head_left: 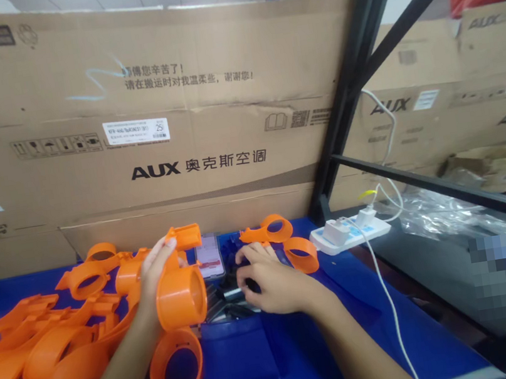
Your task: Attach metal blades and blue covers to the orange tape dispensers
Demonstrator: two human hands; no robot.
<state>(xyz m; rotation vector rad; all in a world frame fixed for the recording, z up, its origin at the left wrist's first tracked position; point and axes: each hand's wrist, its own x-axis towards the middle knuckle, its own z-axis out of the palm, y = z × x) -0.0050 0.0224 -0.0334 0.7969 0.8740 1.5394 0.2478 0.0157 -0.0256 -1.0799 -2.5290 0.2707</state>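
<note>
My left hand is closed around an orange plastic tape dispenser, its round ring facing me and its narrow end pointing up. My right hand reaches over a small pile of black pieces, some with pale serrated edges. Its thumb and fingers curl round a black piece, partly hidden by the hand. Below my left hand another orange dispenser ring rests on the blue table. Two more orange dispensers lie beyond my right hand, one with its ring upward.
Many orange dispensers are heaped at the left. A phone lies behind the black pieces, and a dark blue pouch in front. A white power strip with a trailing cable sits by the black shelf post. A large cardboard box walls the back.
</note>
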